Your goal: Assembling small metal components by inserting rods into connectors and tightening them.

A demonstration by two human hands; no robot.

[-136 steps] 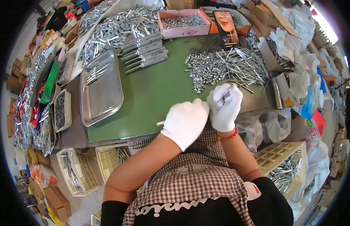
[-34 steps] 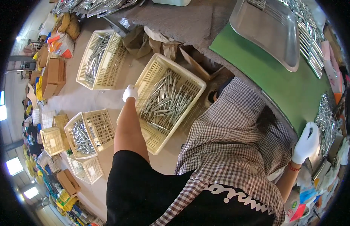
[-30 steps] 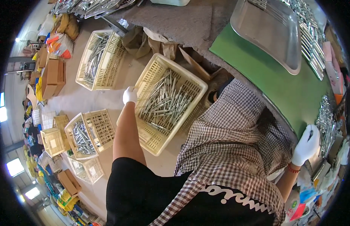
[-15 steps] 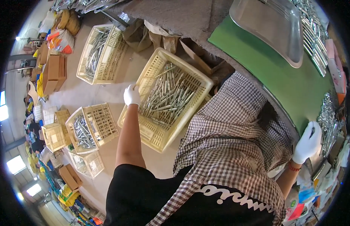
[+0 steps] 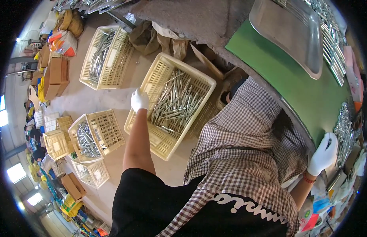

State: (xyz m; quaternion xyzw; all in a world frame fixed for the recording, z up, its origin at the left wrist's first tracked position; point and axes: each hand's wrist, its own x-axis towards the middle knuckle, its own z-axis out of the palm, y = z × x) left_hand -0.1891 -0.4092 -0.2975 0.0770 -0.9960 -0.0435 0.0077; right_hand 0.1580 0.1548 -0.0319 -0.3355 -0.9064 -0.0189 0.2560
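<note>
My left hand (image 5: 140,100), in a white glove, is closed on the left rim of a cream plastic crate (image 5: 166,153). The crate stands on the floor to the left of my legs. Inside it lies a loose heap of slim silvery metal rods (image 5: 176,103). At the right, my right hand (image 5: 325,153), also gloved in white, rests at the edge of the green tabletop (image 5: 286,75) with its fingers stretched forward and nothing visible in them. Beside its fingers lies a pile of small shiny metal parts (image 5: 344,126).
On the green top sits a metal tray (image 5: 288,35), with long metal rods (image 5: 332,51) beside it. More cream crates of metal parts stand on the floor, one at the upper left (image 5: 116,59) and another at the left (image 5: 106,128). Cardboard boxes (image 5: 57,77) line the far left.
The crate has shifted slightly to the left, with my left hand at its rim. The tabletop and tray appear a little farther right in view. My right hand stays at the table edge.
</note>
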